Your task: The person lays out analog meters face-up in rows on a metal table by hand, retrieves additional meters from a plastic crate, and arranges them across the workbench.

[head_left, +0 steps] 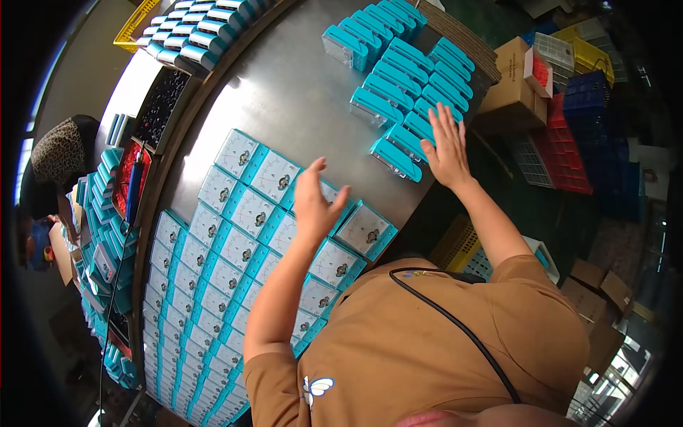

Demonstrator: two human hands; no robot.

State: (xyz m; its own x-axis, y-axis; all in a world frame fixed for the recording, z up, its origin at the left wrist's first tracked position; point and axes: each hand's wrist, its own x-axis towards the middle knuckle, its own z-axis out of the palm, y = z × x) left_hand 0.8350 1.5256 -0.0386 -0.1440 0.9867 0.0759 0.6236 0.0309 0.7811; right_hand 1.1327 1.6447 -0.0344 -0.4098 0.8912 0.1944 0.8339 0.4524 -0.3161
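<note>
My left hand (315,203) is held over the rows of panel meters (235,249), thumb and fingers apart, with nothing in it. The meters lie face up in a tight grid, each with a white dial, a small dark mechanism and a teal base. At the near end of the upright teal cases (398,78), my right hand (448,149) is spread with its fingers stretched out. It is over or beside the last row; whether it touches them I cannot tell. Those cases stand on edge in several packed groups on the metal table (284,85).
Across the table's far edge are a tray of small dark parts (162,107), a red bin (133,181), a blue-handled screwdriver (134,186) and piled teal cases (107,249). Another person sits beyond. At right stand a cardboard box (501,92) and red crates (562,142).
</note>
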